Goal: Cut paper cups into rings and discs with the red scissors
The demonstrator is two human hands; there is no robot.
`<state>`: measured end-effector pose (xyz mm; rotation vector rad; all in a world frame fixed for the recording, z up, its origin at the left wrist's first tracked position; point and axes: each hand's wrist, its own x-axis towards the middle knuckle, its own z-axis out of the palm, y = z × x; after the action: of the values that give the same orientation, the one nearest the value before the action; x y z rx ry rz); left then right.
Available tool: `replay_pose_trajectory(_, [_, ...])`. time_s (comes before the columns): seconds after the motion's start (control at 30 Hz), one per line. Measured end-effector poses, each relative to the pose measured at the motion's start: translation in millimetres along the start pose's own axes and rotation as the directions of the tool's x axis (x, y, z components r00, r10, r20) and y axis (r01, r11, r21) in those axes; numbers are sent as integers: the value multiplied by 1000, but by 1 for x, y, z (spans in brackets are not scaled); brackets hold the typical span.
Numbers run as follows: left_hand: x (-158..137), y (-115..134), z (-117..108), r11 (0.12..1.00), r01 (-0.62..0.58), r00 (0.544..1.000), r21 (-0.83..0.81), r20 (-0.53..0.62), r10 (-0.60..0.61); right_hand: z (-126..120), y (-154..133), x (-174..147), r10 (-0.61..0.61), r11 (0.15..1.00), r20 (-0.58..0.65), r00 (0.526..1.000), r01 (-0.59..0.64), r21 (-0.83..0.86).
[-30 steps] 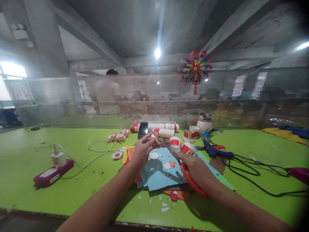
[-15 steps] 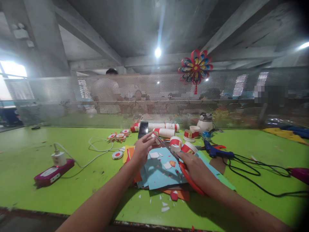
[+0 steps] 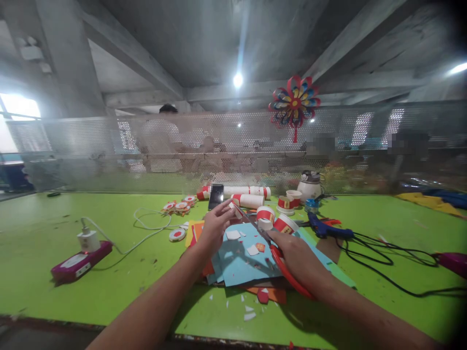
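My left hand (image 3: 217,222) pinches a small white and red paper piece (image 3: 235,210) between thumb and fingers, above the stacked sheets. Red-handled scissors (image 3: 282,270) are in my right hand (image 3: 297,253), their blades pointing up and left to the paper piece. Whether the blades touch it I cannot make out. Beneath both hands lies a light blue paper sheet (image 3: 237,267), with white offcuts (image 3: 233,235) and a red and orange scrap (image 3: 260,247) on it. Two red and white paper cups (image 3: 265,215) lie just beyond the scissors.
A blue glue gun (image 3: 328,228) with black cables lies at the right. Stacked paper cups (image 3: 248,200), a phone (image 3: 216,197) and a white bottle (image 3: 309,184) stand or lie behind. At left are a purple power strip (image 3: 82,261) and round paper pieces (image 3: 177,234).
Both hands stay almost in place, the left still on the paper piece and the right still on the scissors. The view has shifted very slightly.
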<state>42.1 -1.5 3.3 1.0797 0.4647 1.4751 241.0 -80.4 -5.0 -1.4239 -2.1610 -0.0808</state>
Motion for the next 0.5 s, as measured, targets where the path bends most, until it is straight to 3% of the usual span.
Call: replay_pose_trajectory(0.5, [-1,-1,0,1000,13,1000,2,1,-13,0,-1,0,12,1000,13,1000,-12,13])
